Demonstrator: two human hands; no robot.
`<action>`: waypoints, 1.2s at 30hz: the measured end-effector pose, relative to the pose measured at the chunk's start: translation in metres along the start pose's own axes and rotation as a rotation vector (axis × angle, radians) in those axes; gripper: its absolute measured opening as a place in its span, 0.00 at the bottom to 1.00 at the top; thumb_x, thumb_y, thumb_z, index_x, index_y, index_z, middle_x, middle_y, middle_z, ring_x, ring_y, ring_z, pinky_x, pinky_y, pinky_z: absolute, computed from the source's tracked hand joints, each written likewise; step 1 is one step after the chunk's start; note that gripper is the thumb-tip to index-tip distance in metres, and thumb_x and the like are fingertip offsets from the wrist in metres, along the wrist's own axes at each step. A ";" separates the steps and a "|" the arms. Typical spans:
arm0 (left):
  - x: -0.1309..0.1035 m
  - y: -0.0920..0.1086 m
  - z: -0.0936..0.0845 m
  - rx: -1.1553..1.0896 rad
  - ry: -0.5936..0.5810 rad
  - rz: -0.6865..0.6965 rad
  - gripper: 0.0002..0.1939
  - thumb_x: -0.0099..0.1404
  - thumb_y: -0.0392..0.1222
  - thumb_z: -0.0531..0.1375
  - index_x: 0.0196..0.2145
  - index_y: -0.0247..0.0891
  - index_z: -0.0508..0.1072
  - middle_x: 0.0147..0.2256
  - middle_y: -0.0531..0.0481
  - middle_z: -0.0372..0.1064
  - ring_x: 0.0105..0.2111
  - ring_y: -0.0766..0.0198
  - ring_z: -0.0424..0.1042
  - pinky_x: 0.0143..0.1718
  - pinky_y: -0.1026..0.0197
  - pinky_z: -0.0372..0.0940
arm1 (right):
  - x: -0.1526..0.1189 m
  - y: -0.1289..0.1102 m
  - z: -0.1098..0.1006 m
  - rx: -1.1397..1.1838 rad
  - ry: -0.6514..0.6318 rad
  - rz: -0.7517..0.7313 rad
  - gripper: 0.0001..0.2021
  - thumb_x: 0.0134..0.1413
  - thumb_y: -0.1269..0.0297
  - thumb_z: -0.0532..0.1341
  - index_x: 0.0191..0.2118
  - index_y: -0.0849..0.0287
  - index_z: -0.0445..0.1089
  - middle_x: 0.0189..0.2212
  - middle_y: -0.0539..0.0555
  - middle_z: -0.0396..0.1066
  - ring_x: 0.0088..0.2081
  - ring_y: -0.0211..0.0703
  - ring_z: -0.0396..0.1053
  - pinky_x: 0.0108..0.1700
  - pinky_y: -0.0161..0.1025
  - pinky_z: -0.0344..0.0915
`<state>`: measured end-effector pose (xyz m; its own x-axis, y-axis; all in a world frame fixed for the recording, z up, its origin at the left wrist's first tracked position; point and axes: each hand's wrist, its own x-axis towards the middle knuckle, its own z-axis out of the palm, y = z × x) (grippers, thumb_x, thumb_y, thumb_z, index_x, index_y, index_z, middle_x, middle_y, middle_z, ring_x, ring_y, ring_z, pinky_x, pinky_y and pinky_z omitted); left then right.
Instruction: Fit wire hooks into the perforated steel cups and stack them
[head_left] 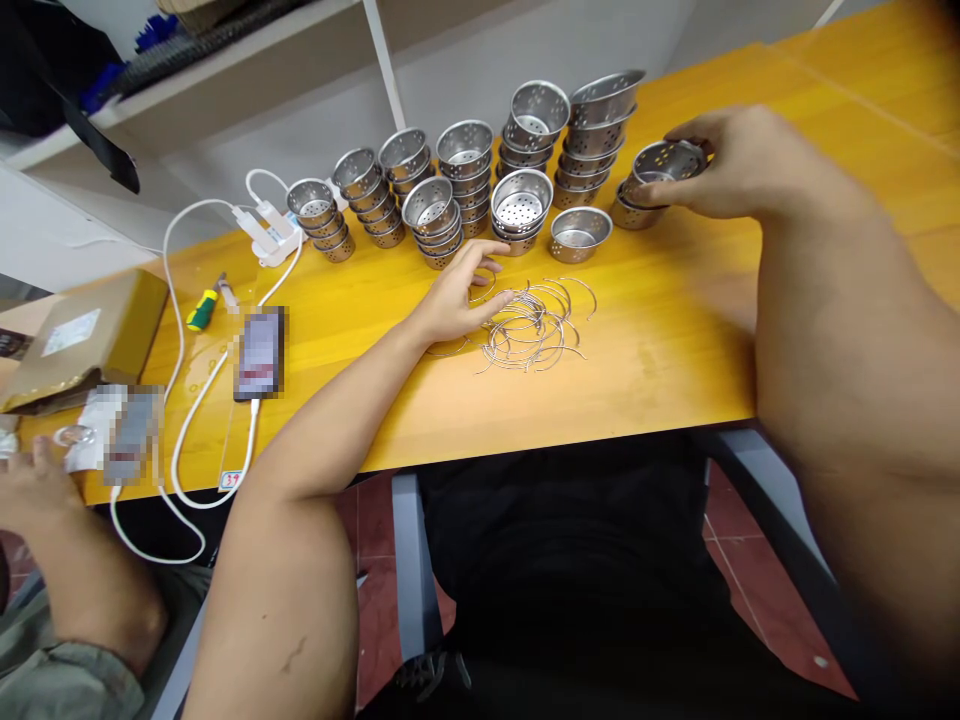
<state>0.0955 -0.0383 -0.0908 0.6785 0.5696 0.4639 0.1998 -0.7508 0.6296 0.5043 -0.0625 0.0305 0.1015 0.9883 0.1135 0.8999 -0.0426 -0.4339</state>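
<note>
My right hand [731, 165] grips a perforated metal cup [660, 163] by its sides, thumb in front and fingers behind. Directly beneath that cup is another metal cup [634, 212] on the table. My left hand [465, 292] has its fingers apart and holds nothing, at the left edge of a loose pile of thin curved metal wires [529, 325]. Just beyond its fingertips stands a short stack of cups [517, 205]. A single metal cup [580, 236] sits between that stack and my right hand.
Several cup stacks [465, 165] line the back of the yellow table [645, 370]. Leftward lie a phone [259, 355] on a white cable, a power strip [274, 235], a green-handled screwdriver [202, 311] and a cardboard box [90, 335]. Another person's hand [34, 490] is at far left.
</note>
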 end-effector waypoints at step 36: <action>-0.001 0.021 -0.005 0.016 -0.062 -0.048 0.40 0.85 0.76 0.67 0.75 0.42 0.73 0.71 0.33 0.82 0.66 0.47 0.89 0.74 0.42 0.85 | -0.003 -0.038 0.029 -0.131 -0.446 -0.354 0.01 0.78 0.66 0.77 0.49 0.53 0.89 0.46 0.57 0.91 0.40 0.53 0.80 0.50 0.51 0.71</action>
<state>0.0958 -0.0530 -0.0746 0.7103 0.5835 0.3937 0.2440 -0.7288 0.6398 0.4578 -0.0595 0.0207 -0.3780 0.9104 -0.1682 0.8942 0.3121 -0.3208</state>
